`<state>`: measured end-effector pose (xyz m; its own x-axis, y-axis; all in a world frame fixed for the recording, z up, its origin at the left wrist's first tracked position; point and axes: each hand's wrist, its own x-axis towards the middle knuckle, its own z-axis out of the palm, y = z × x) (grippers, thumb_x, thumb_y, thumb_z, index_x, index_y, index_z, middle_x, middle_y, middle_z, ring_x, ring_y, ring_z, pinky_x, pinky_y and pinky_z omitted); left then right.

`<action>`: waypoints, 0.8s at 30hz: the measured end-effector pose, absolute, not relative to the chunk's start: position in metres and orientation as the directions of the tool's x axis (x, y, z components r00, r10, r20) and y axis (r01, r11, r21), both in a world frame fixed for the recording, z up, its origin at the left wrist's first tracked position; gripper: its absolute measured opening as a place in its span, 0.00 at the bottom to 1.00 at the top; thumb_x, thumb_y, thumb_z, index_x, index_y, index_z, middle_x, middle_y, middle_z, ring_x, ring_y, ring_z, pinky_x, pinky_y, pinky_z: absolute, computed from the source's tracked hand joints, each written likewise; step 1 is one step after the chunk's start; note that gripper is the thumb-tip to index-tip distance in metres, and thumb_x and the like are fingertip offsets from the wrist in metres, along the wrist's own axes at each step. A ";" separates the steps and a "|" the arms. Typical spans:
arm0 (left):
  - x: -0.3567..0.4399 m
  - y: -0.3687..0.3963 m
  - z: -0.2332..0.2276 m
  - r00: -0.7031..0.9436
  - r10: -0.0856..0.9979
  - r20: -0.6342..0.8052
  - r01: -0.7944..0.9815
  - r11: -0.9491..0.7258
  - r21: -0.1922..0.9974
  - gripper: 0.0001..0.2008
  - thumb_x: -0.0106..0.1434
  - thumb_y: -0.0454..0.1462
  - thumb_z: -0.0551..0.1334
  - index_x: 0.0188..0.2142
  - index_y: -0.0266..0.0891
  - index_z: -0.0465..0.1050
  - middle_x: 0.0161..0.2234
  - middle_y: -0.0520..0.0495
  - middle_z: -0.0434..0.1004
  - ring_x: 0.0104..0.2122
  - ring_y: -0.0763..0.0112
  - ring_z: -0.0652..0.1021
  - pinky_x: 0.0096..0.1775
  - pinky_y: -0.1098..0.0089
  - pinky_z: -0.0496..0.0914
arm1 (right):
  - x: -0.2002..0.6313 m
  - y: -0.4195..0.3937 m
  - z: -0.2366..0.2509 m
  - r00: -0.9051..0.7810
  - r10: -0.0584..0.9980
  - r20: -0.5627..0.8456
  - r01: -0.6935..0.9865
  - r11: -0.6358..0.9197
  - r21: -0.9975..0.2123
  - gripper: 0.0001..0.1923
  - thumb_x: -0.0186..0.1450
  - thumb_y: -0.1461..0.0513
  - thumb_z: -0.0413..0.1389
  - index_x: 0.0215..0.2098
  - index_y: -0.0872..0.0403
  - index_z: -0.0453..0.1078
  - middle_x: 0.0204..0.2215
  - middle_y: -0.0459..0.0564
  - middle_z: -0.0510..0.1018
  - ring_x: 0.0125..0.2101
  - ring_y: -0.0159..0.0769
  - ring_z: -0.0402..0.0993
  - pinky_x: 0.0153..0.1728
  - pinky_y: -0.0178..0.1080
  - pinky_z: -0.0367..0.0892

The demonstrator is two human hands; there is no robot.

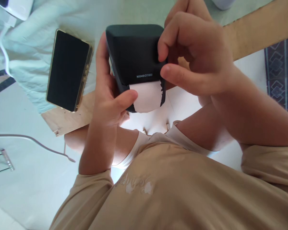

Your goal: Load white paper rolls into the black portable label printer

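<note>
A black label printer (136, 52) marked NIIMBOT is held up in front of me, tilted toward my body. A white paper label (148, 95) sticks out of its slot at the near end. My left hand (110, 92) wraps around the printer's left side, its thumb pressing on the label's left edge. At the right edge of the printer, my right hand (194, 54) has its thumb and curled index finger against the casing. The far side of the printer and the other right fingertips are hidden.
A dark-screened phone (68, 70) lies left of the printer on a pale green cloth (98, 12). A white device (16, 8) with a white cable (6, 57) is at the upper left. The wooden table edge (259, 28) runs along the near side. Another cable (33, 139) hangs at the lower left.
</note>
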<state>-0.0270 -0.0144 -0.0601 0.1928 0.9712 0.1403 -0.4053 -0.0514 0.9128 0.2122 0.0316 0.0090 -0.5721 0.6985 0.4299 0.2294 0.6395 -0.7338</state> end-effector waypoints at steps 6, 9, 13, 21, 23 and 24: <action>-0.021 -0.007 -0.058 0.208 0.931 0.300 -0.494 -0.164 0.854 0.34 0.64 0.64 0.72 0.66 0.64 0.74 0.65 0.53 0.80 0.65 0.50 0.81 0.70 0.44 0.76 | 0.199 0.024 0.009 -0.486 0.830 0.272 0.113 0.368 -0.923 0.35 0.70 0.40 0.58 0.62 0.56 0.68 0.65 0.57 0.71 0.65 0.42 0.70 0.28 0.32 0.66; -0.025 -0.007 -0.060 0.229 0.939 0.256 -0.481 -0.120 0.869 0.39 0.60 0.62 0.76 0.67 0.65 0.72 0.66 0.52 0.78 0.69 0.47 0.78 0.73 0.44 0.74 | 0.199 0.028 0.004 -0.544 0.800 0.253 0.111 0.368 -0.923 0.37 0.69 0.40 0.63 0.66 0.52 0.65 0.67 0.53 0.73 0.60 0.36 0.74 0.32 0.32 0.67; -0.027 -0.006 -0.065 0.225 0.943 0.247 -0.482 -0.113 0.869 0.43 0.56 0.65 0.77 0.67 0.65 0.71 0.63 0.51 0.79 0.64 0.46 0.82 0.70 0.41 0.76 | 0.200 0.034 -0.004 -0.586 0.757 0.289 0.073 0.404 -0.912 0.38 0.68 0.38 0.65 0.64 0.53 0.67 0.62 0.52 0.77 0.58 0.36 0.76 0.39 0.33 0.70; -0.017 -0.018 -0.043 0.087 0.995 0.042 -0.310 -0.013 0.951 0.47 0.50 0.67 0.76 0.66 0.62 0.69 0.65 0.51 0.77 0.70 0.46 0.76 0.72 0.44 0.74 | 0.199 0.032 -0.006 -0.601 0.728 0.330 0.054 0.448 -0.892 0.40 0.69 0.37 0.60 0.66 0.53 0.63 0.60 0.53 0.76 0.54 0.37 0.76 0.56 0.41 0.73; -0.015 -0.018 -0.043 0.044 0.998 0.034 -0.299 -0.020 0.954 0.51 0.47 0.71 0.74 0.66 0.63 0.67 0.65 0.51 0.76 0.70 0.44 0.76 0.70 0.42 0.75 | 0.200 0.032 -0.007 -0.606 0.719 0.341 0.053 0.465 -0.884 0.42 0.70 0.37 0.60 0.67 0.55 0.61 0.60 0.55 0.76 0.53 0.36 0.76 0.55 0.40 0.73; -0.014 -0.018 -0.044 0.035 0.999 0.037 -0.298 -0.025 0.954 0.52 0.46 0.71 0.74 0.67 0.64 0.65 0.65 0.52 0.75 0.69 0.44 0.76 0.69 0.41 0.75 | 0.201 0.033 -0.007 -0.607 0.714 0.350 0.053 0.475 -0.878 0.42 0.70 0.37 0.60 0.68 0.56 0.61 0.60 0.56 0.76 0.53 0.36 0.76 0.54 0.39 0.72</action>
